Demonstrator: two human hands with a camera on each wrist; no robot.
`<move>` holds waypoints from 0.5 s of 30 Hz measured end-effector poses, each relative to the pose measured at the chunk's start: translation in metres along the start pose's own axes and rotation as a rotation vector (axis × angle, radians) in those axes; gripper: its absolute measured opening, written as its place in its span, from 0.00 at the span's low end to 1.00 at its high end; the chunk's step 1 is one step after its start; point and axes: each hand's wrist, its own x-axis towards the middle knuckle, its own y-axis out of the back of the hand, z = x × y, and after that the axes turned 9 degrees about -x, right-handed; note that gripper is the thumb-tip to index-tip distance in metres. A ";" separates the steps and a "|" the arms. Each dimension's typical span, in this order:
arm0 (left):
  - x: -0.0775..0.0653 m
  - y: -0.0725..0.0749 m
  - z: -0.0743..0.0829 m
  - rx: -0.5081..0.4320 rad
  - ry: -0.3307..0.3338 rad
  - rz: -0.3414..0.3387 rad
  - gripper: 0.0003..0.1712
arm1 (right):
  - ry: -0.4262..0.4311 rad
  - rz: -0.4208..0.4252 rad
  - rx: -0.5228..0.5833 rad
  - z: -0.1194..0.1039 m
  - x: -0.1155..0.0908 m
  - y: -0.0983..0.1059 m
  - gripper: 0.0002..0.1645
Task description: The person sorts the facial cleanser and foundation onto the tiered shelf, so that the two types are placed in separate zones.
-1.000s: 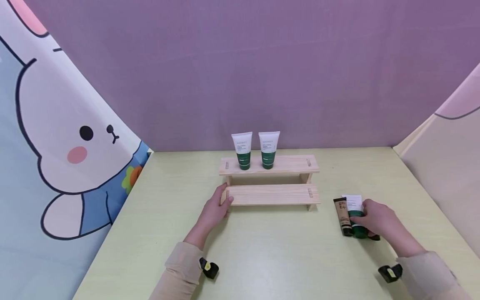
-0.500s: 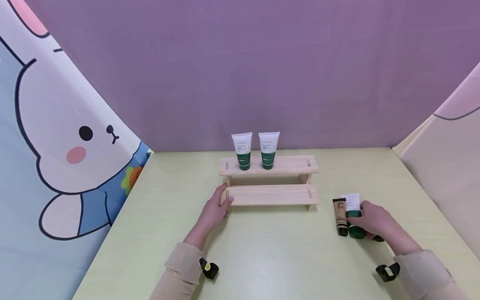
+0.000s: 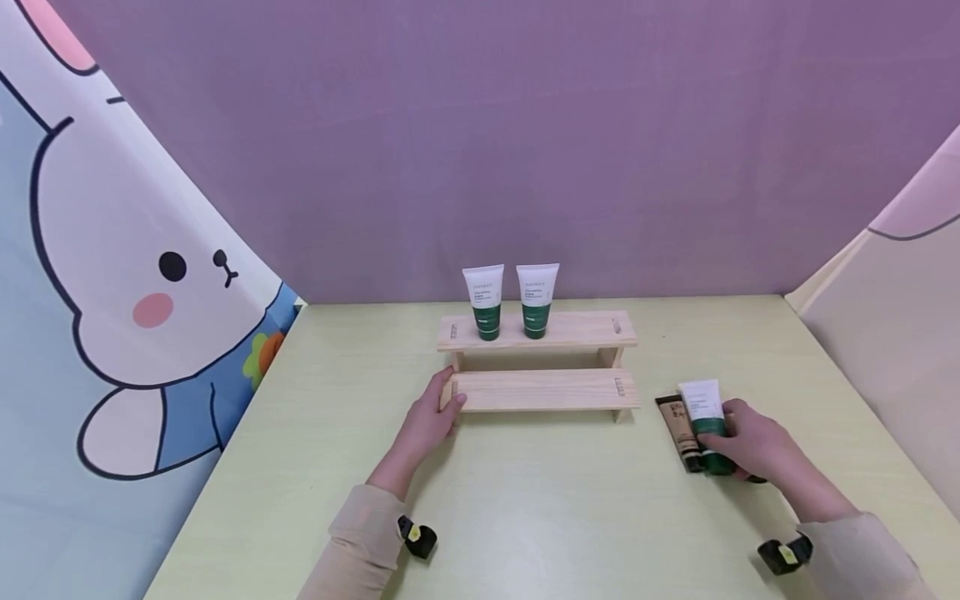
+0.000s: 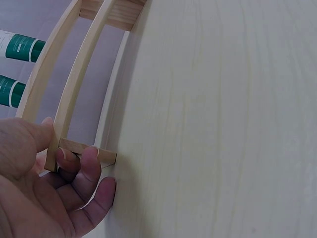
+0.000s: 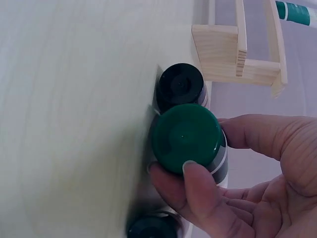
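Observation:
My left hand (image 3: pixel 429 418) grips the left end of the lower step of a two-step wooden rack (image 3: pixel 547 390), thumb on top and fingers curled under in the left wrist view. Two white-and-green squeeze tubes (image 3: pixel 487 296) stand upright on their caps on the upper step. On the right, my right hand (image 3: pixel 757 440) pinches another white-and-green squeeze tube (image 3: pixel 705 404) between thumb and fingers. Its green cap (image 5: pixel 185 139) faces the right wrist camera. A brown tube with a black cap (image 3: pixel 681 433) lies along its left side. Under my right hand, another dark-capped tube (image 5: pixel 156 226) is mostly hidden.
The pale wooden table (image 3: pixel 540 500) reaches back to a purple cloth backdrop (image 3: pixel 600 150). A cloth with a cartoon rabbit (image 3: pixel 150 250) hangs at the left, and a pale cloth (image 3: pixel 900 333) at the right. The rack stands near the table's back edge.
The white-and-green tube in my right hand has shifted slightly left and away from me. The brown tube beside it now leans more. My left hand and the rack keep their place.

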 end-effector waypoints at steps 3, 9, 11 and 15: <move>0.000 0.000 0.000 -0.002 -0.003 -0.001 0.32 | 0.001 0.010 0.008 0.000 -0.001 0.002 0.45; -0.001 0.000 0.001 -0.004 -0.004 -0.002 0.32 | 0.020 0.047 0.050 -0.005 -0.005 0.006 0.44; 0.000 0.000 0.001 0.002 0.000 -0.002 0.32 | 0.035 0.065 0.061 -0.007 -0.006 0.007 0.43; 0.000 0.000 0.000 0.008 0.004 -0.002 0.32 | 0.067 0.106 0.062 -0.011 -0.008 0.008 0.42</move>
